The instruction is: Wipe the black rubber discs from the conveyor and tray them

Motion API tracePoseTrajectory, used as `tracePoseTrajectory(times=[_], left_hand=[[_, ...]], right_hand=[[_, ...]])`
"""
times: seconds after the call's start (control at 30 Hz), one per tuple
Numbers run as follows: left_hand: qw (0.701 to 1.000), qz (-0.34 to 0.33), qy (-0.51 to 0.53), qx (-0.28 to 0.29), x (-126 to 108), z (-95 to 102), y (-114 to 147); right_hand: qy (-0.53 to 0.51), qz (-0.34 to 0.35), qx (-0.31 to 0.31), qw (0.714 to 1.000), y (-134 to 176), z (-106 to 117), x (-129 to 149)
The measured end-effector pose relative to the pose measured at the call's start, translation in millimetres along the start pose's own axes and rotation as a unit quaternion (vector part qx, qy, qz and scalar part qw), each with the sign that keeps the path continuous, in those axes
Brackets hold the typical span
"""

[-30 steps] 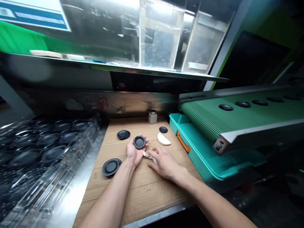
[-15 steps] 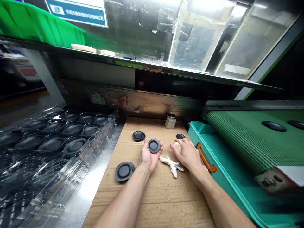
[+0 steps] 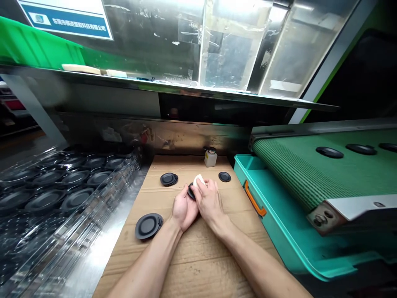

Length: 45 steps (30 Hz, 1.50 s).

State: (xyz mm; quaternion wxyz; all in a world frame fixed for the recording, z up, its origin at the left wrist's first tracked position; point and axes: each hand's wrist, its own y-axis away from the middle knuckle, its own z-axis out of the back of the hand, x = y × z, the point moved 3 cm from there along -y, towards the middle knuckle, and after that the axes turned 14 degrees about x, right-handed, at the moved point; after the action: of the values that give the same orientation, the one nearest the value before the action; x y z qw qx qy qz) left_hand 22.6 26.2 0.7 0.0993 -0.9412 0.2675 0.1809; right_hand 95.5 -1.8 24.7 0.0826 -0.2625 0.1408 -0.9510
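Observation:
My left hand (image 3: 185, 209) is palm up, its fingers curled around a black round plastic lid (image 3: 191, 191), mostly hidden by the other hand. My right hand (image 3: 211, 203) pinches a white cloth wad (image 3: 199, 180) and presses it against the lid's face. Beyond the left hand lies a small stack of black lids (image 3: 169, 179). Larger black lids (image 3: 149, 226) rest nearer, left of my left forearm. Another black lid (image 3: 224, 176) lies flat to the right. All these are on a cardboard sheet (image 3: 198, 265).
A small bottle (image 3: 211, 158) with a dark top stands at the back. Clear trays (image 3: 102, 207) of black lids fill the left. At right, a teal bin (image 3: 276, 231) with an orange handle sits below a green conveyor belt (image 3: 294, 165) carrying black lids (image 3: 329, 152). A metal shelf (image 3: 173, 87) overhangs.
My right hand has moved left to the lid in my left hand, bringing the white wad onto it. The white cloth on the cardboard is out of sight. The view has shifted right.

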Motion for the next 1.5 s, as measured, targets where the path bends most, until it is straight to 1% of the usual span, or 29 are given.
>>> tracePoseTrajectory(times=[0.03,0.17,0.23,0.27,0.37,0.47,0.5,0.57,0.6,0.63,0.73,0.8,0.87,0.93,1.0,1.07,1.2,1.27,1.3,1.37,1.43,1.47,1.5], left_hand=[[1.0,-0.002,-0.002,-0.002,0,0.0,0],[1.0,-0.006,-0.011,-0.018,-2,1.4,-1],[1.0,-0.007,-0.014,-0.012,-3,1.8,-2],[1.0,-0.007,-0.016,-0.014,-4,2.3,-2],[0.999,-0.01,-0.02,-0.027,-6,4.9,-3],[0.999,-0.016,-0.022,-0.03,-7,6.7,-3],[0.999,-0.01,-0.022,-0.031,-7,7.0,-3],[0.999,0.004,-0.023,-0.036,-7,7.3,-3],[0.999,0.002,-0.024,-0.042,-7,7.3,-2],[0.999,-0.003,-0.022,-0.045,-8,7.1,-2],[0.998,-0.018,-0.004,-0.058,-12,6.5,0],[0.998,-0.007,0.015,-0.062,-14,6.0,1],[0.997,0.008,0.039,-0.064,-16,5.6,1],[0.995,0.018,0.066,-0.066,-18,5.2,2],[0.994,0.022,0.086,-0.07,-20,4.9,3],[0.993,0.02,0.096,-0.067,-21,4.0,5],[0.994,0.011,0.095,-0.059,-22,1.3,7],[0.994,0.006,0.087,-0.069,-22,0.7,7],[0.994,0.003,0.082,-0.075,-22,0.7,7],[0.994,-0.002,0.076,-0.084,-21,1.5,6],[0.994,0.0,0.068,-0.089,-19,3.4,5],[0.994,0.002,0.061,-0.091,-17,4.7,4],[0.994,0.002,0.052,-0.094,-15,6.1,2]], right_hand=[[0.004,-0.003,0.003,1.0,0,2,0],[0.028,0.033,0.025,0.999,2,6,1],[0.029,0.016,0.018,0.999,2,8,-2],[0.029,0.019,0.018,0.999,2,8,-3],[0.033,0.068,0.031,0.997,3,7,-3],[0.046,0.028,0.022,0.998,5,5,-6],[0.049,0.032,0.024,0.998,5,4,-5],[0.052,0.063,0.033,0.996,3,4,-6],[0.051,0.071,0.035,0.996,1,5,-9],[0.047,0.059,0.03,0.997,-3,7,-16],[0.027,0.003,-0.019,0.999,-12,21,-46],[0.011,-0.013,-0.056,0.998,-14,29,-65],[0.0,-0.017,-0.067,0.998,-13,31,-76],[0.01,-0.011,-0.031,0.999,-9,28,-79],[0.039,-0.007,0.031,0.999,-6,22,-78],[0.069,-0.024,0.085,0.994,-3,17,-78],[0.099,-0.118,0.124,0.98,-4,18,-88],[0.092,-0.14,0.128,0.978,-6,23,-91],[0.078,-0.134,0.119,0.981,-8,27,-90],[0.029,-0.092,0.071,0.993,-10,36,-83],[-0.018,-0.023,0.019,0.999,-8,44,-69],[-0.031,0.015,0.006,0.999,-6,46,-61],[-0.036,0.049,0.008,0.998,-4,45,-52]])
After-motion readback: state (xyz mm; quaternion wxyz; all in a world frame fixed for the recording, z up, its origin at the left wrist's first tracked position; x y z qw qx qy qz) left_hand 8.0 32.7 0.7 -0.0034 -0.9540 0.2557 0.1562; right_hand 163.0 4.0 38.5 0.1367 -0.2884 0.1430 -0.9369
